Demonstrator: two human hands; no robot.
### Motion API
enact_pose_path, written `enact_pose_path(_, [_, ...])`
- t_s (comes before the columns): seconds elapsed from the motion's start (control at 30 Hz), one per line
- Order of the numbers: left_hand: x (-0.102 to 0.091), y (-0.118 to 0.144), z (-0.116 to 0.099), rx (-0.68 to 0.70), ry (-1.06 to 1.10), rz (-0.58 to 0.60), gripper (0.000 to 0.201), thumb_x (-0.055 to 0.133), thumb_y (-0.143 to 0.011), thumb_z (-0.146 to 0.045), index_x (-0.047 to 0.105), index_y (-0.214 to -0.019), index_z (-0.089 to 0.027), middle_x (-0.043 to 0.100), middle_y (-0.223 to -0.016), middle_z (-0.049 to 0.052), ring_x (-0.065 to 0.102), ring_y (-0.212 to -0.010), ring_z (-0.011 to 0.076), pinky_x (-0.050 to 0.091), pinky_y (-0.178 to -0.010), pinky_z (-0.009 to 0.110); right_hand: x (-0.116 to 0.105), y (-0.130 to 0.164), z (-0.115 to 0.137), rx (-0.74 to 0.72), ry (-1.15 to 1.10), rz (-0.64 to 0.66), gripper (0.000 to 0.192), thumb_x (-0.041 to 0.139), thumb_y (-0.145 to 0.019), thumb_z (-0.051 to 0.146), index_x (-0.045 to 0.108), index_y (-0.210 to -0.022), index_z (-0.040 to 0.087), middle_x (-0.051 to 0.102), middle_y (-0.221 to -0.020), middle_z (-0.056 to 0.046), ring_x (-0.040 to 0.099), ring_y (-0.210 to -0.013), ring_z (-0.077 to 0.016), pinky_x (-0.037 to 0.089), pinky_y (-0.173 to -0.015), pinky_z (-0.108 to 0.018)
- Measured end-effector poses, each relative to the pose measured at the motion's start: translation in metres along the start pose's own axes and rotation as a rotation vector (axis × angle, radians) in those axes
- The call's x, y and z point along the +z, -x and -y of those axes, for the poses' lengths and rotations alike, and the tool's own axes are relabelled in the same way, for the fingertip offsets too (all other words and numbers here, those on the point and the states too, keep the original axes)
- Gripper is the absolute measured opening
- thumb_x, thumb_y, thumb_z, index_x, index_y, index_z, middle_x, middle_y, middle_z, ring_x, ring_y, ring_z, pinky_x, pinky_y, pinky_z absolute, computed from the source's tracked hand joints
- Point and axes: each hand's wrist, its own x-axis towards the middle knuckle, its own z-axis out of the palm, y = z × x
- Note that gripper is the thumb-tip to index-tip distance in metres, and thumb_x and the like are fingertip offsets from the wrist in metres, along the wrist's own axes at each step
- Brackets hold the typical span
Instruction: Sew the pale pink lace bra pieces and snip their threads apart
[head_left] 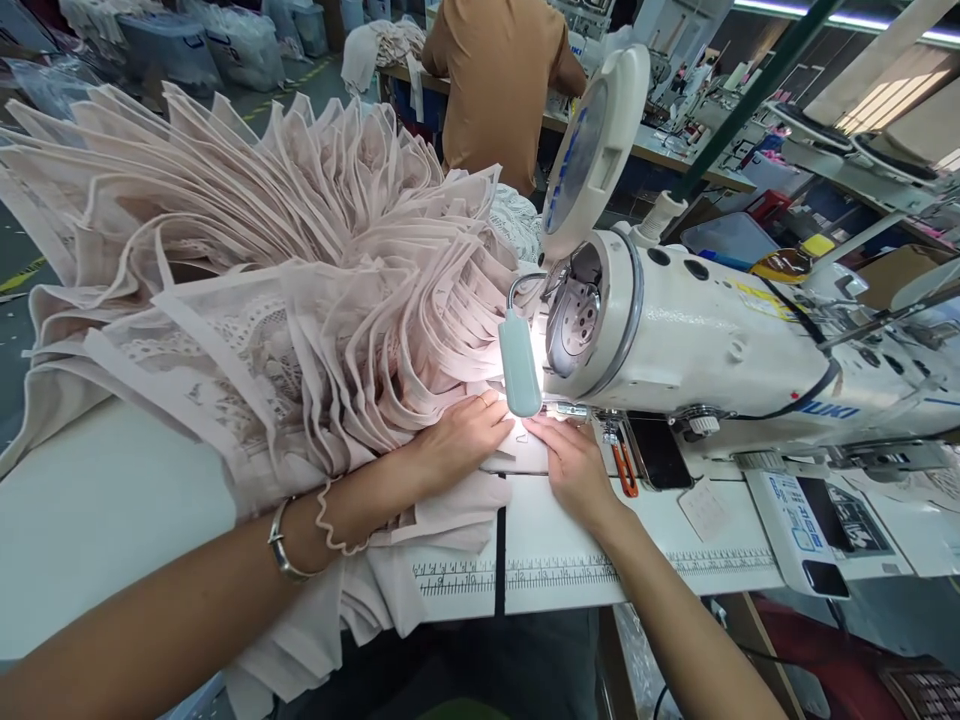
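Beside the needle area, my left hand rests with its fingers closed on the edge of a pale pink garment. My right hand lies just right of the needle, its fingertips together at a small pale piece on the lit machine bed; what it pinches is too small to make out. Above both hands stands the white sewing machine, with a green lamp hiding the needle. A large pile of pale pink lace-trimmed garments spreads to the left and hangs over the table's front edge.
Orange-handled thread snips and a dark phone lie right of my right hand. A printed ruler runs along the table front. A control panel sits at right. A person in a brown shirt works ahead.
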Motion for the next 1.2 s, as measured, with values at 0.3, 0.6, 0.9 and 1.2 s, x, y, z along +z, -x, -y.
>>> enact_pose_path(0.3, [0.001,0.003,-0.001,-0.067,0.065,0.021,0.020,0.045,-0.099,-0.023,0.061,-0.112,-0.022,0.057,-0.101,0.006,0.049,-0.097,0.0223,0.043,-0.081,0.034,-0.003,0.000,0.006,-0.041,0.119,-0.061,0.030,0.037,-0.095,0.013,0.063,-0.110,0.017,0.071,-0.107,-0.010,0.062,-0.097,-0.0226,0.050,-0.089,-0.039])
enact_pose_path(0.6, [-0.001,0.004,-0.002,0.149,-0.004,-0.010,0.018,0.046,-0.097,-0.011,0.063,-0.092,-0.014,0.061,-0.083,0.003,0.051,-0.080,0.0177,0.037,-0.070,0.032,-0.004,-0.002,0.014,-0.288,0.315,-0.219,0.015,0.054,-0.095,0.018,0.065,-0.085,0.019,0.069,-0.074,-0.001,0.058,-0.074,-0.0147,0.043,-0.084,-0.029])
enact_pose_path(0.9, [-0.003,0.004,-0.011,0.194,-0.112,-0.029,0.021,0.048,-0.090,0.000,0.060,-0.080,-0.014,0.062,-0.083,0.002,0.051,-0.073,0.0156,0.033,-0.065,0.033,0.003,-0.009,0.025,-0.171,0.211,-0.333,0.022,0.052,-0.090,0.012,0.055,-0.070,0.021,0.057,-0.060,0.002,0.053,-0.064,-0.0142,0.043,-0.071,-0.027])
enact_pose_path(1.2, [0.003,0.005,-0.009,0.160,-0.142,-0.151,0.022,0.043,-0.093,-0.002,0.056,-0.080,-0.013,0.055,-0.073,0.003,0.050,-0.069,0.0164,0.034,-0.062,0.029,-0.007,-0.003,0.016,-0.107,-0.047,-0.257,0.016,0.054,-0.092,0.018,0.068,-0.086,0.022,0.073,-0.075,0.000,0.064,-0.069,-0.0146,0.049,-0.072,-0.029])
